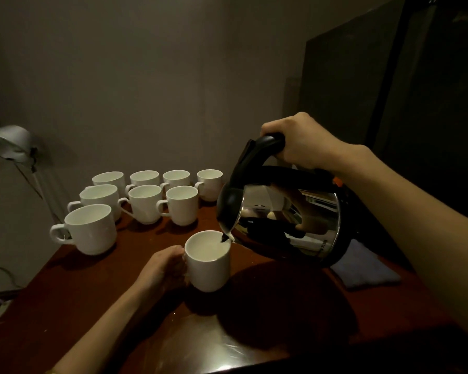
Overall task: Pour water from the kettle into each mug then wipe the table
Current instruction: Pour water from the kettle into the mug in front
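Note:
My right hand (303, 143) grips the black handle of a shiny steel kettle (287, 220), which is tilted to the left. Its spout hangs over the rim of a white mug (208, 265) standing on the dark wooden table (97, 300). My left hand (164, 268) holds that mug by its handle side. Several other white mugs (143, 203) stand in rows at the back left of the table, the nearest of them a larger-looking mug (91, 229) at the left edge.
A folded bluish cloth (368, 268) lies on the table to the right, partly behind the kettle. A white desk lamp (11, 144) leans in from the left. A dark cabinet (389, 90) stands at the right, a grey wall behind.

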`<state>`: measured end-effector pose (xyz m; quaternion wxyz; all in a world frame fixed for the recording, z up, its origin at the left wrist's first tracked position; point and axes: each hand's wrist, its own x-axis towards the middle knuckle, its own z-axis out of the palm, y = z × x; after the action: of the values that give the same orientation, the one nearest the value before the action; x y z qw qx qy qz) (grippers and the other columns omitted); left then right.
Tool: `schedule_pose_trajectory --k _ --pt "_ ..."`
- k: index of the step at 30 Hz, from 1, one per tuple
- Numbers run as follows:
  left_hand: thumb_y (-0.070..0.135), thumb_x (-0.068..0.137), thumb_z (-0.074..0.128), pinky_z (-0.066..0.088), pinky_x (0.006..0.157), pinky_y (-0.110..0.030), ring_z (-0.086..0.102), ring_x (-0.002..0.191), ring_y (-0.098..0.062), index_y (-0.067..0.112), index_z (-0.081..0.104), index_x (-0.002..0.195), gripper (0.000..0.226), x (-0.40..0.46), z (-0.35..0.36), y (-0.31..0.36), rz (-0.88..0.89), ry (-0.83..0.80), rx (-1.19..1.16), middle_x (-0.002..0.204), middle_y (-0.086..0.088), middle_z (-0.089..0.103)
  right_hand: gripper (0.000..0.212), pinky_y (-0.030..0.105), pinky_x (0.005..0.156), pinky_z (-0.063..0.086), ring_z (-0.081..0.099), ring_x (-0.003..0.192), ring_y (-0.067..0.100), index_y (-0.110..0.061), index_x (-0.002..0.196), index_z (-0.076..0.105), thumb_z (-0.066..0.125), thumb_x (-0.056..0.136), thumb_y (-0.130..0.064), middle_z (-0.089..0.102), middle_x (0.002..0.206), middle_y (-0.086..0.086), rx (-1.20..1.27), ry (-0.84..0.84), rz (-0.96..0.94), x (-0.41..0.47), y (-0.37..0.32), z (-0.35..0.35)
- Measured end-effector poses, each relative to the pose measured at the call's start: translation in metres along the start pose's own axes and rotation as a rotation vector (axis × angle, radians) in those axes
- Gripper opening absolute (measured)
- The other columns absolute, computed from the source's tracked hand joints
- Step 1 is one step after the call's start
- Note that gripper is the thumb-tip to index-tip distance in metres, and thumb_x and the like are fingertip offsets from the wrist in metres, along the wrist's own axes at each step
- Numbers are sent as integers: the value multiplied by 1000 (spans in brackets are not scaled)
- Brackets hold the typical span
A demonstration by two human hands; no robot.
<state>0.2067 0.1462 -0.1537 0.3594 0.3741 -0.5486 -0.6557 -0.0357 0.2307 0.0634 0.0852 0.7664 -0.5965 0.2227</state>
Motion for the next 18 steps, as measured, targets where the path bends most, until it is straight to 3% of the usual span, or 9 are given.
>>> schedule_pose_trajectory --k 4,11,14,18 --pt "22 88 48 39 62 -32 44 71 -25 6 49 74 21 1 -1 -2 6 2 4 77 -14 43 29 18 71 46 57 82 5 -32 79 51 59 85 -5 54 81 -11 -5 -2 7 0 -1 0" --pt "27 68 62 39 62 -32 42 70 -24 6 50 80 26 0 -1 -1 -8 -12 -34 75 -12 40 21 18 68 45 58 82 7 -24 86 56 58 85 -4 56 81 -8 4 -9 16 1 -1 -1" --pt "29 69 58 39 63 -32 43 69 -23 7 50 77 25 0 -2 -1 1 -15 -32 72 -12 42 19 18 69 47 58 83 8 -23 88 58 58 85 -4 57 84 -5 3 -7 5 1 -1 -1" --pt "24 85 52 39 64 -33 42 73 -25 7 48 79 18 1 -3 -3 1 -11 -27 78 -14 40 22 17 69 46 58 84 8 -25 88 56 59 85 -4 57 85 -6 -6 -12 -7 3 -3 -1"
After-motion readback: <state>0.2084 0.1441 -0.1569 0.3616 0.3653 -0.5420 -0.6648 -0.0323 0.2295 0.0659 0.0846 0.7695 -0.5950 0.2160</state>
